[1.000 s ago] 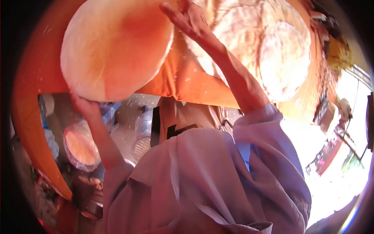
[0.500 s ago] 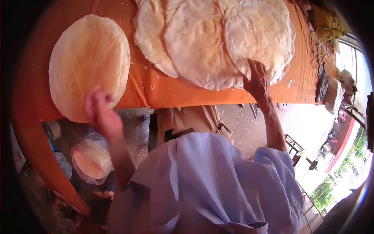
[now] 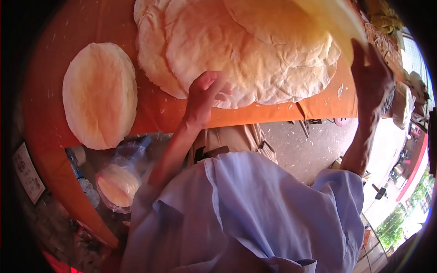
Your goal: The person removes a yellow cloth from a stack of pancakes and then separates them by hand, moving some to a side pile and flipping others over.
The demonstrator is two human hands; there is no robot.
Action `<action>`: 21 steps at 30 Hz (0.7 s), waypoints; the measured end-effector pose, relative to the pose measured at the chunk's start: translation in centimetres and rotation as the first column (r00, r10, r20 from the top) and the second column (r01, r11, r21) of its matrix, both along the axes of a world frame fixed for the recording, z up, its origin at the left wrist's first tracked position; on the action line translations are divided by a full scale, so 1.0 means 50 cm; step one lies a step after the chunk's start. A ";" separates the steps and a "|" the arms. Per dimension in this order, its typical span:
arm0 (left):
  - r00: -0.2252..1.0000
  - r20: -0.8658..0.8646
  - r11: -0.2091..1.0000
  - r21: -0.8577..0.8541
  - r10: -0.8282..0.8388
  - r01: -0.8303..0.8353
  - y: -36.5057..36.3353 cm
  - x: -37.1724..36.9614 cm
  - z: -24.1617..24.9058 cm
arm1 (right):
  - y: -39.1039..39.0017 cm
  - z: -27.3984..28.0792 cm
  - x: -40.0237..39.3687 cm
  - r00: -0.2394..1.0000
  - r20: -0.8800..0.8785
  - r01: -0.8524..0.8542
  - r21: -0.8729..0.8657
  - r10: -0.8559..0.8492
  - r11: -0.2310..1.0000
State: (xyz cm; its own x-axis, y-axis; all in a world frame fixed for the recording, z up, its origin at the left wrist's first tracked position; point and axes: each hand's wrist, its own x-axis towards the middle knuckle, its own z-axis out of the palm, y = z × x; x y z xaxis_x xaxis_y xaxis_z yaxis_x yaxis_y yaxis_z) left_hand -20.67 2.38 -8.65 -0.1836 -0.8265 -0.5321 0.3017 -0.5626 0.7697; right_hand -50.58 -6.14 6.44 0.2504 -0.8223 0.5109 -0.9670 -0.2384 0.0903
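Flatbread is held at its edge by the right hand. Left hand is loosely curled near the bread pile.

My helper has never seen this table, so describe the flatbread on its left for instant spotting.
Find the orange-covered table. On its left side, by the near edge, lies a pale oval flatbread. It lies by itself, with orange showing between it and the broad, overlapping breads to its right.
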 end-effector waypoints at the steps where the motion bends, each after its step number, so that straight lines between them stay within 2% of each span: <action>1: 0.999 -0.033 1.000 0.017 -0.014 0.015 -0.010 -0.011 -0.003 | 0.011 0.026 0.022 0.998 -0.053 0.028 -0.069 -0.032 0.997; 2: 0.989 -0.140 0.997 0.060 -0.044 0.053 -0.022 -0.018 -0.018 | 0.022 0.026 0.040 0.994 0.094 -0.056 -0.011 0.056 0.998; 3: 0.965 -0.264 0.996 0.080 -0.005 0.027 -0.034 -0.030 -0.023 | 0.038 0.016 0.065 0.981 0.126 -0.158 0.063 0.149 0.985; 4: 0.923 -0.383 0.995 0.102 0.038 0.002 -0.044 -0.046 -0.026 | 0.042 -0.028 0.074 0.961 0.067 -0.271 0.049 0.268 0.961; 6: 0.826 -0.559 0.994 0.110 0.076 -0.017 -0.059 -0.061 -0.036 | 0.072 -0.120 0.125 0.928 0.241 -0.341 0.232 0.285 0.911; 8: 0.777 -0.600 0.982 0.108 0.190 -0.157 -0.064 -0.075 -0.026 | 0.102 -0.228 0.162 0.895 0.389 -0.379 0.398 0.220 0.836; 9: 0.747 -0.620 0.969 0.109 0.240 -0.221 -0.066 -0.077 -0.024 | 0.111 -0.253 0.172 0.904 0.392 -0.371 0.522 0.170 0.768; 11: 0.782 -0.570 0.968 0.131 0.251 -0.215 -0.063 -0.071 -0.029 | 0.127 -0.269 0.178 0.828 0.561 -0.379 0.545 0.011 0.748; 14: 0.790 -0.558 0.965 0.100 0.255 -0.241 -0.062 -0.074 -0.017 | 0.118 -0.244 0.176 0.712 0.700 -0.456 0.523 -0.057 0.720; 17: 0.805 -0.551 0.973 0.068 0.220 -0.219 -0.068 -0.074 -0.020 | 0.109 -0.252 0.166 0.655 0.753 -0.538 0.402 0.067 0.741; 21: 0.761 -0.592 0.963 0.117 0.264 -0.243 -0.064 -0.066 -0.025 | 0.113 -0.246 0.154 0.627 0.767 -0.434 0.486 -0.133 0.758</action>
State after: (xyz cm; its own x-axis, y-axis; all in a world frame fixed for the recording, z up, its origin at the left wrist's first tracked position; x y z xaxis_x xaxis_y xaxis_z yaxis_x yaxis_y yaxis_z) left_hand -23.94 -0.81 -9.92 -0.2587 -0.8736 -0.4121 0.8290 -0.4198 0.3695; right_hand -42.89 -0.47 -5.87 0.1833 -0.9830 0.0056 -0.5615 -0.1094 -0.8202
